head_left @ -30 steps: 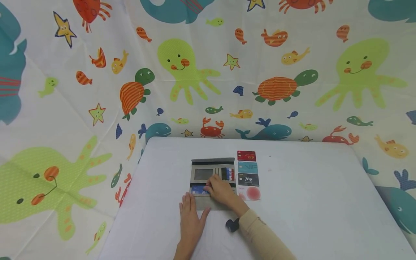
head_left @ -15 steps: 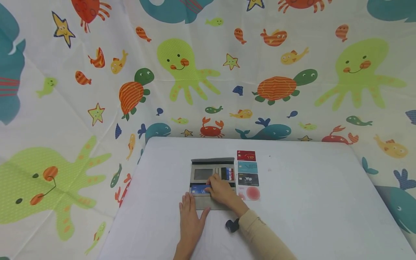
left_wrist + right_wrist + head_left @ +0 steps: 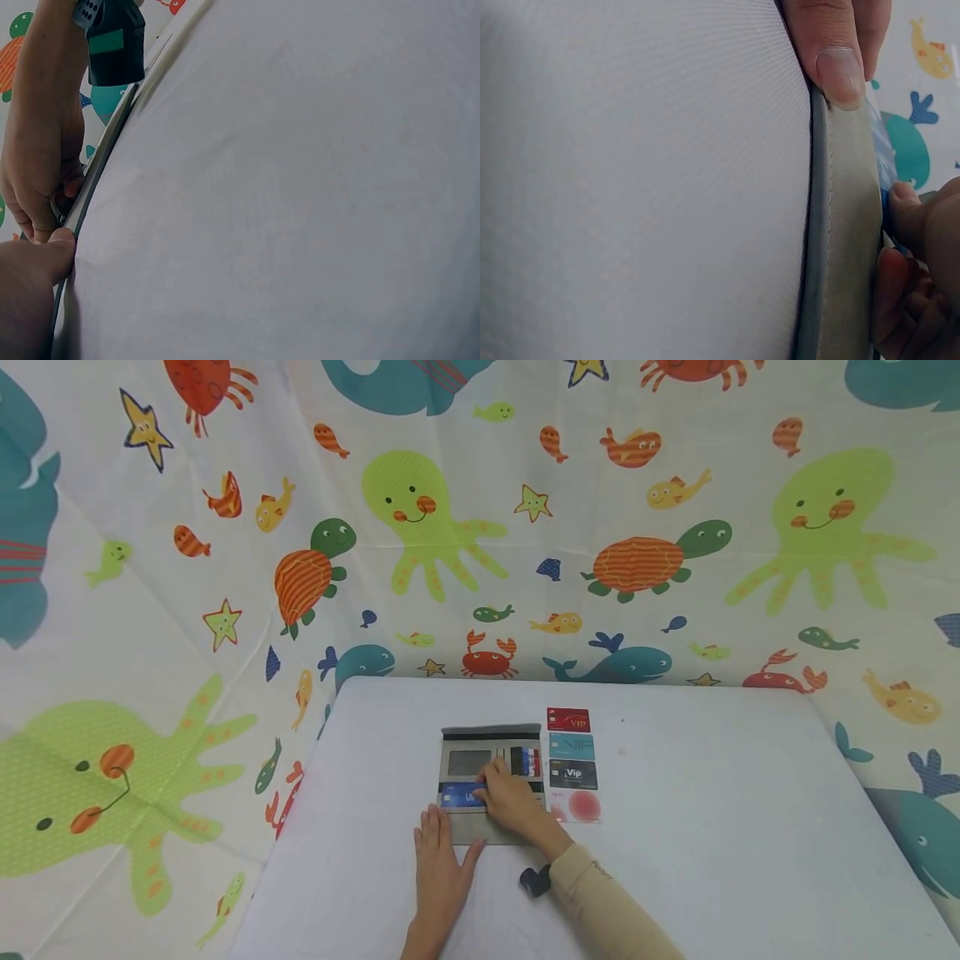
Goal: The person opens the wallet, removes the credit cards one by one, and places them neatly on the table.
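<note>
- Blue VIP card (image 3: 461, 795) lies across the lower left of an open grey-beige wallet (image 3: 468, 829); its right end is covered by fingers, and we cannot tell how deep it sits in the slot.
- The right hand (image 3: 513, 795), fingers curled, pinches that covered end between thumb and fingers.
- The left hand (image 3: 441, 868) lies with fingers straight and close together, gripping nothing; we see its fingertips against the wallet's lower left corner and its thumb resting at the bottom edge.
- Above the card, we find the wallet's grey window panel (image 3: 469, 763) and, to its right, a pocket of red, white and blue edges (image 3: 531, 762) too small to read.
- Just right of the wallet, four cards form a column: from the top, a red VIP card (image 3: 568, 720), a teal VIP card (image 3: 572, 746), a black Vip card (image 3: 573, 774) and a white card with pink-red circles (image 3: 581, 806).
- A beige sleeve (image 3: 611, 906) covers the right forearm, a small black device (image 3: 536, 882) beside its cuff.
- Wallet and cards rest on a white-covered table (image 3: 712, 827), before a cloth backdrop (image 3: 480, 552) printed with octopuses, turtles and whales.
</note>
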Tool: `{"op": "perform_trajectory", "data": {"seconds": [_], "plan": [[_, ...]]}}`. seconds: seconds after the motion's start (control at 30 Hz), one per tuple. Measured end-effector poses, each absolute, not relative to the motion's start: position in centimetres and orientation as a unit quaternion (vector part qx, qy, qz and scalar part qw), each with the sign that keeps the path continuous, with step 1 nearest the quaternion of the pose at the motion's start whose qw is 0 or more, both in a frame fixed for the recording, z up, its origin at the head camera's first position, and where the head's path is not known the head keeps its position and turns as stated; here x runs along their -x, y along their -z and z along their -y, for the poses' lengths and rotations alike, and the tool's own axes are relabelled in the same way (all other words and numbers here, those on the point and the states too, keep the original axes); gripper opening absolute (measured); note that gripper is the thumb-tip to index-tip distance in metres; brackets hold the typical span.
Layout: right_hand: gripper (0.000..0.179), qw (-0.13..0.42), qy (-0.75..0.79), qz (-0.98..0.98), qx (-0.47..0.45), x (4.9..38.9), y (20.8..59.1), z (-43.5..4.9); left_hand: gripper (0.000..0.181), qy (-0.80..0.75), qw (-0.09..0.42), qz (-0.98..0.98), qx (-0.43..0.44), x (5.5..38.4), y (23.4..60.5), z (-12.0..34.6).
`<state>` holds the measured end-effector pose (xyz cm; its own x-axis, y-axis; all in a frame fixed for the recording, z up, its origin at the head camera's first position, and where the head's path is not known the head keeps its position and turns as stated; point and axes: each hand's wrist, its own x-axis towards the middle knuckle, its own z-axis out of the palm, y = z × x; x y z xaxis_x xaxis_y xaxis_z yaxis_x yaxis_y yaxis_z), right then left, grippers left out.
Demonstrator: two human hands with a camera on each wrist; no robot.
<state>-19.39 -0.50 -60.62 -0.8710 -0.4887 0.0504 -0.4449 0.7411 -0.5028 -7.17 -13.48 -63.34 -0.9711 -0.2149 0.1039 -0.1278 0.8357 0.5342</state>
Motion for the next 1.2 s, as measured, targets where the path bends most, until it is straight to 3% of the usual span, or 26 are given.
{"op": "perform_trajectory", "data": {"seconds": [0.43, 0.93, 1.2], "plan": [[0.023, 0.061, 0.285, -0.933, 0.210, 19.4, 60.8, 0.7, 0.088, 0.275, 0.075, 0.954, -0.091, 7.3, 63.6, 13.5], [0.034, 0.072, 0.320, -0.913, 0.241, 18.5, 60.4, -0.3, 0.088, 0.263, 0.072, 0.958, -0.091, 7.2, 63.5, 13.6], [0.026, 0.071, 0.361, -0.902, 0.227, 18.1, 60.4, -0.6, 0.089, 0.269, 0.071, 0.956, -0.093, 7.2, 63.7, 13.6]]}}
